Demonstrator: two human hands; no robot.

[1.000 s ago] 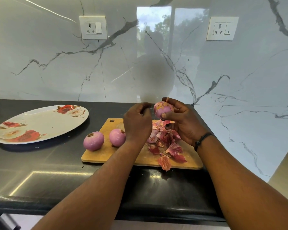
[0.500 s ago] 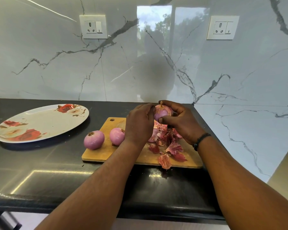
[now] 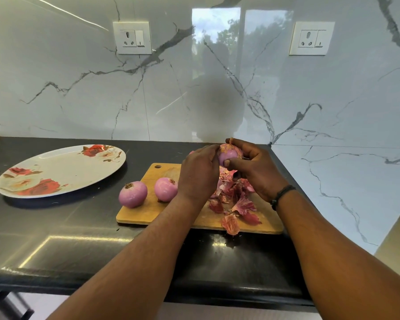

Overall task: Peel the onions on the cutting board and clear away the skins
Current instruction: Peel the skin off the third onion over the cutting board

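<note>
Risk: the onion (image 3: 230, 153) could slip out of the right hand (image 3: 255, 168), since it is held up above the board (image 3: 148, 211) by fingertips and thumb only, and its peeled part looks smooth. If it drops, it likely lands in the skins (image 3: 234, 204) or rolls off onto the surface (image 3: 79, 239). Second risk: one skin piece (image 3: 230, 224) already hangs over the board's front edge, so more falling bits could spill past it.

Right grip: closed round the onion, thumb across its front. Left hand (image 3: 200, 172): fingers curled against the onion's left side, probably pinching a skin flap, but the back of the hand hides the contact, so that grip cannot be told.

Onion look: pink-purple, glossy low down, papery tan patches and a dry stem tip up top, so only partly peeled. Two more onions, one (image 3: 132, 197) at the board's left edge and one (image 3: 165, 189) beside it, look bare. A plate (image 3: 60, 169) sits well apart on the left.
</note>
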